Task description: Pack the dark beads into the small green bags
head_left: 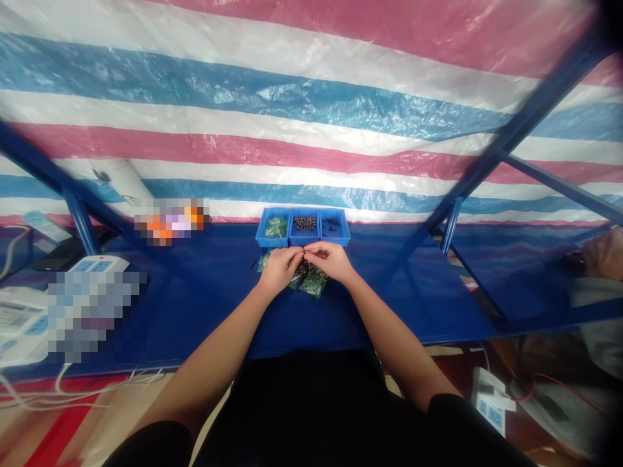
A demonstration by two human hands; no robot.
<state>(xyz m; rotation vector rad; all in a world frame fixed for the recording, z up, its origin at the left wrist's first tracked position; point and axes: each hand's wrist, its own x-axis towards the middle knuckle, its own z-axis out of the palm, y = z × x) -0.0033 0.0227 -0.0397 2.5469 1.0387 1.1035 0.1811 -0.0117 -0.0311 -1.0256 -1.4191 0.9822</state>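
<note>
My left hand (281, 268) and my right hand (333, 262) meet fingertip to fingertip over the blue table. Both have thumb and fingers pinched together; whatever tiny piece they hold is too small to name. Below them lies a heap of small dark and copper-coloured parts (306, 267), partly hidden by the hands, with green-tinted clear packets (312, 284) around it. Just beyond stand three joined blue bins (304, 241). The left bin has greenish packets (276, 227), the middle one small metallic parts (305, 224), the right one small dark pieces (331, 227).
At the left, a white power strip (104, 263) lies by a pixelated patch. A small dark piece (253, 264) rests left of the heap. Blue frame posts (452, 224) rise at both sides before a striped plastic sheet (311, 123). Another person's hand (603, 253) shows at far right.
</note>
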